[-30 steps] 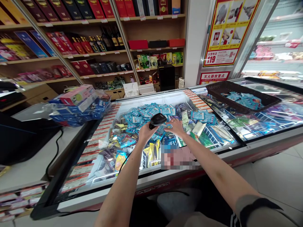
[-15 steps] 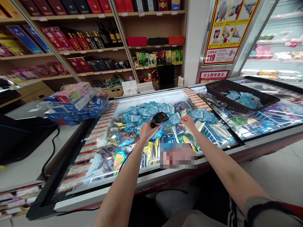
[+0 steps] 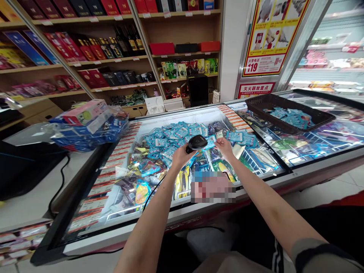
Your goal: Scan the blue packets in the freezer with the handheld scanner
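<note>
My left hand (image 3: 182, 157) is wrapped round the handle of a black barcode scanner (image 3: 197, 142), its head tilted to the right. Just right of it, my right hand (image 3: 224, 147) pinches the edge of a small blue packet (image 3: 211, 141), which the scanner head partly overlaps. A heap of similar blue packets (image 3: 166, 138) lies on the freezer's glass top behind and left of the scanner. More blue packets (image 3: 243, 137) lie in a short row to the right of my right hand.
The chest freezer (image 3: 125, 235) holds bagged frozen goods under glass. A dark brown tray (image 3: 301, 127) with blue packets stands on the right. Plastic-wrapped boxes (image 3: 91, 125) sit on the left beside a cable (image 3: 61, 178). Stocked shelves (image 3: 113, 60) line the back.
The scanner in my left hand has shifted slightly right, over the left part of the held packet. My right hand keeps its pinch, with the packet a little higher and flatter.
</note>
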The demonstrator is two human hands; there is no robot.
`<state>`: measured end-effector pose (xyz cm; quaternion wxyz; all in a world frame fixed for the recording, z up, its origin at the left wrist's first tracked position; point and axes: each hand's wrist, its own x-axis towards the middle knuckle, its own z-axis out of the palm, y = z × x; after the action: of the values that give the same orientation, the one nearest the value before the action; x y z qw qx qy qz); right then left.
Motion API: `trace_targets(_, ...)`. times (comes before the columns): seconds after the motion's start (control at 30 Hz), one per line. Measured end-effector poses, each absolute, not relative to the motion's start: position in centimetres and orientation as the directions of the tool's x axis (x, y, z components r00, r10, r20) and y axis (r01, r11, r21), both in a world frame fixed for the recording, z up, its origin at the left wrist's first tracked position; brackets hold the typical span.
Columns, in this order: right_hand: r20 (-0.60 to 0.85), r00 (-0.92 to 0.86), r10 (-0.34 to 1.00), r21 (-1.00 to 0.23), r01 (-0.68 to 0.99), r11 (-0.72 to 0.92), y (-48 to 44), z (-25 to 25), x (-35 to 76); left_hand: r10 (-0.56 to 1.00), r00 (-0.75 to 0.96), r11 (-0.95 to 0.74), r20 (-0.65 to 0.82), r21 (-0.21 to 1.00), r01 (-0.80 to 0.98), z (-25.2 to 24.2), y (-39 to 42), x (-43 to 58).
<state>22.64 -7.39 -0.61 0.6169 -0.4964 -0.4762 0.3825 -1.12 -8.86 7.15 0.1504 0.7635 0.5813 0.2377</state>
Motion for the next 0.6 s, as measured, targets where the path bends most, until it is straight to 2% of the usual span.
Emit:
trace_targets(0.2,0.173,0.270,0.947,-0.984,0.086,0.156,-7.71,-0.36,22.70,0.961,0.204,-0.271,0.184,0.504,0.820,7.10,-8.95,-1.01)
trace_targets(0.4,0.152,0.225,0.962,-0.988,0.049,0.144,-7.70,-0.42,22.70,0.958,0.215,-0.284,0.192,0.508,0.813,7.24,-9.00,-1.04)
trace_targets(0.6,0.138,0.196,0.971,-0.988,0.093,0.121,-7.67,-0.29,22.39,0.955,0.230,-0.296,0.189,0.527,0.797,7.52,-9.23,-0.70)
